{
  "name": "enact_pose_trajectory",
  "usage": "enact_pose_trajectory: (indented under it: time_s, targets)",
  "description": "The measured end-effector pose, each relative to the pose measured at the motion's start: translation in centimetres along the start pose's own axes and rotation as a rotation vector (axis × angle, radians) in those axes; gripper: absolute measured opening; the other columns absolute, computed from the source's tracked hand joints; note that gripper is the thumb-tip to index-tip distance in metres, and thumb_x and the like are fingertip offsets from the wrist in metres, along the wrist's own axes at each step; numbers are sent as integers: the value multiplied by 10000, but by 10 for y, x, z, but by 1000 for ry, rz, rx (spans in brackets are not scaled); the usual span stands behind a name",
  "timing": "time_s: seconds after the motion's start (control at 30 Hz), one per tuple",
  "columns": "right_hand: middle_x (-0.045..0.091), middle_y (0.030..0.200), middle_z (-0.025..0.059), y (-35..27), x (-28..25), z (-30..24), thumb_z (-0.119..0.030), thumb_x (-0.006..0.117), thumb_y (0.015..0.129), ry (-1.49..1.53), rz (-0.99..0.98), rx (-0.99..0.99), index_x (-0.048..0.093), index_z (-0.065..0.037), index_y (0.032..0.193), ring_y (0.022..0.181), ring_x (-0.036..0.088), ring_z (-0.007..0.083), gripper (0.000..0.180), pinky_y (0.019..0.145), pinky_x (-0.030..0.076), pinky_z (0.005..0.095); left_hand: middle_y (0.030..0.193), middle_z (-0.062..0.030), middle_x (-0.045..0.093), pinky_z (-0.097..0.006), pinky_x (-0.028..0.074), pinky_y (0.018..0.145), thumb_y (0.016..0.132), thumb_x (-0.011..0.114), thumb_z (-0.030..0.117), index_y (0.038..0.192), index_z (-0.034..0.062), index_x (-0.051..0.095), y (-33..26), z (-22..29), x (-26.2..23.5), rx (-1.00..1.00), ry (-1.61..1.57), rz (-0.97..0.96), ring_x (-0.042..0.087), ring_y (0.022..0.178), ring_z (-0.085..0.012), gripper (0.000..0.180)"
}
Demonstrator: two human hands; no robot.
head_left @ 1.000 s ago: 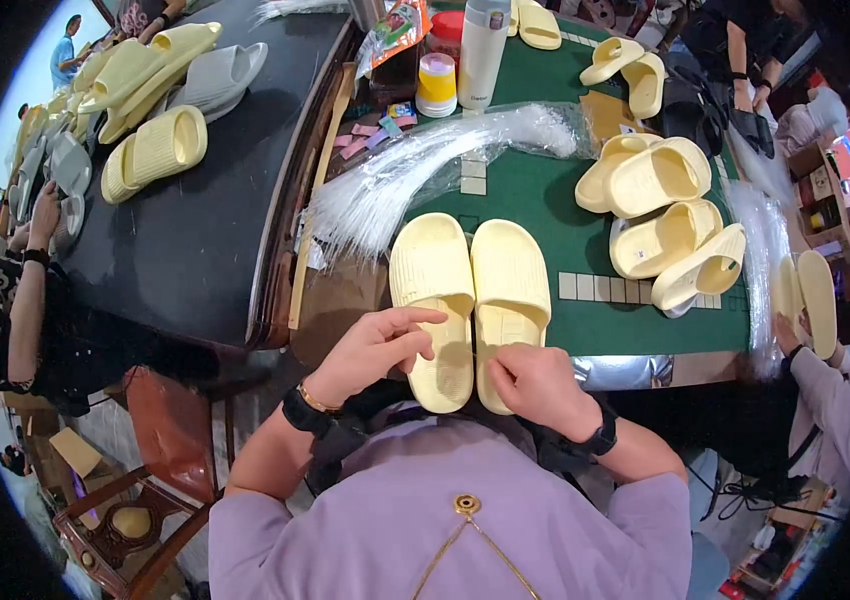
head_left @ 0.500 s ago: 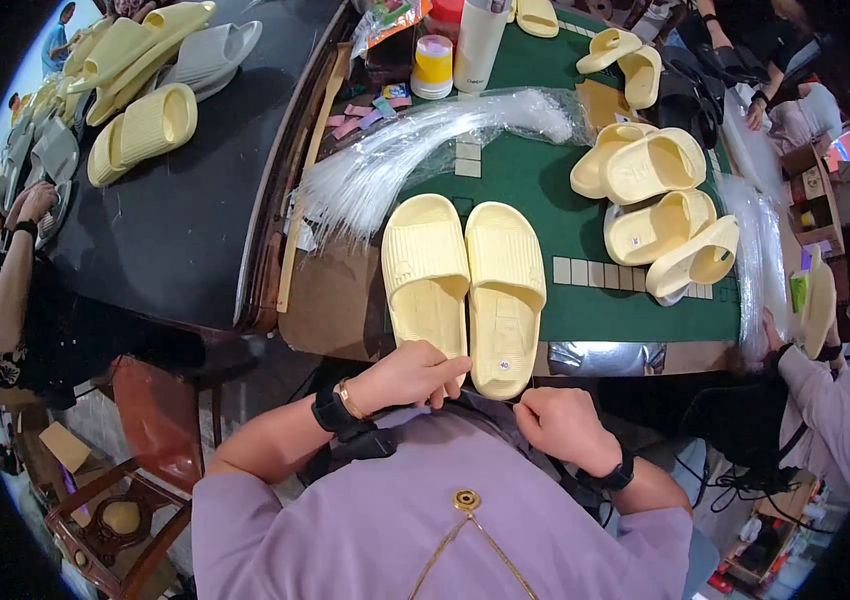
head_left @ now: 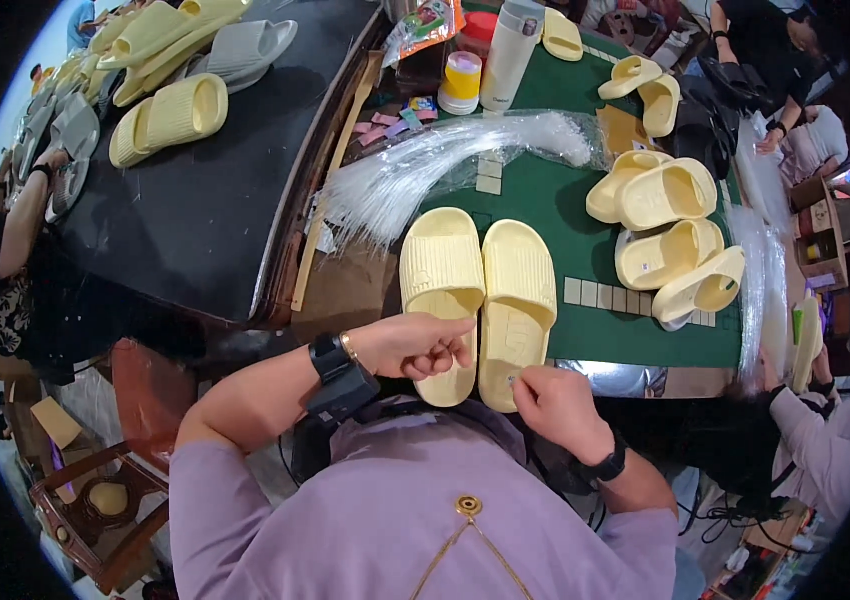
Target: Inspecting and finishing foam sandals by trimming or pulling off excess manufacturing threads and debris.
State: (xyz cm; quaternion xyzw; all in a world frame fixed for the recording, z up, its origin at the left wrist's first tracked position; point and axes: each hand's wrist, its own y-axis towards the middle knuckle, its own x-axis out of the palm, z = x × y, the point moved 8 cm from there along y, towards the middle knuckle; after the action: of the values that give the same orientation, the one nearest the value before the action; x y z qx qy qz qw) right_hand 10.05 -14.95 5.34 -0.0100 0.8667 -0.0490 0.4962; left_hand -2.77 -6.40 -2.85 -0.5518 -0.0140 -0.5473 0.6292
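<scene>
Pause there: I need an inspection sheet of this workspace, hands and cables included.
Surface: green tabletop with pale rectangles in a row.
Items at hand: left slipper and right slipper, pale yellow, side by side, toes away from the person.
Clutter: clear plastic bundle, upright flask, further yellow slippers.
Hands: left hand over the left slipper's heel half, right hand by the right slipper's heel; both have curled fingers, grip unclear.
Cables: dark tangle, lower right.
Surroundings: dark table at left bearing yellow and grey slippers; wooden chair; co-worker in lilac at right.
</scene>
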Motion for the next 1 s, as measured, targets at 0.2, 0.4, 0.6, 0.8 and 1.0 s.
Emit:
enact_pose_trajectory:
  time_s: [0.2, 0.4, 0.6, 0.8, 1.0]
  targets:
    - [615, 683, 166, 40, 2, 22, -191, 589, 866, -11, 184, 72, 588, -32, 700, 624, 615, 375, 230, 554, 486, 469, 608, 18, 547, -200, 299, 399, 996, 499, 414, 973, 0, 639, -28, 29, -4, 205, 257, 231, 421, 443, -51, 438]
    - [622, 675, 161, 57, 7, 26, -185, 582, 874, -27, 305, 50, 589, -39, 711, 612, 620, 360, 219, 547, 495, 463, 631, -62, 624, -269, 443, 471, 909, 624, 254, 855, -21, 683, -78, 97, -45, 625, 814, 825, 572, 504, -132, 286]
    - [627, 680, 157, 53, 4, 27, -179, 578, 879, -36, 340, 65, 582, -46, 748, 604, 623, 349, 187, 544, 499, 456, 775, -214, 665, -414, 518, 649, 847, 645, 263, 823, -23, 706, -74, 133, -89, 701, 1198, 1273, 661, 694, -348, 294]
    - [659, 792, 164, 40, -15, 23, -81, 610, 860, 129, 465, -55, 662, -22, 929, 657, 650, 314, 105, 586, 514, 379, 753, -198, 678, -410, 542, 684, 774, 700, 297, 782, 9, 735, -61, 140, -96, 635, 1236, 1421, 673, 706, -348, 290]
    - [664, 813, 144, 46, -49, 53, -31, 624, 836, 220, 647, -81, 657, -22, 977, 619, 637, 266, 145, 558, 505, 338, 785, -210, 680, -421, 555, 702, 762, 718, 271, 803, 26, 744, -61, 142, -94, 651, 1205, 1421, 679, 741, -355, 249]
